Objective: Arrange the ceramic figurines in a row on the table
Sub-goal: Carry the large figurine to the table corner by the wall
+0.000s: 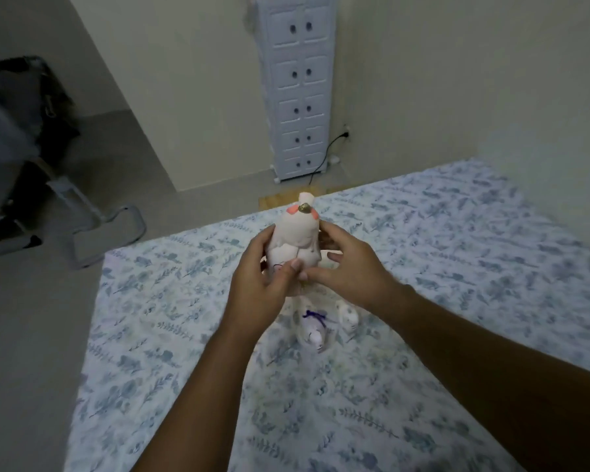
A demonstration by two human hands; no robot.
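A large white ceramic figurine (pixel 297 238) with pink marks and a gold tip near its top is lifted above the table. Both hands hold it: my left hand (pixel 258 284) wraps its left side and base, my right hand (pixel 346 267) grips its right side. Below the hands, a smaller white figurine with a purple bow (pixel 312 327) stands on the cloth. Another small white figurine (pixel 348 315) stands just to its right. Part of the group under my hands is hidden.
The table carries a white cloth with blue leaf print (pixel 457 267); its far edge runs near the wall. A tall white drawer cabinet (pixel 295 90) stands against the wall behind. A dark chair with metal legs (pixel 31 165) sits at the left on the floor.
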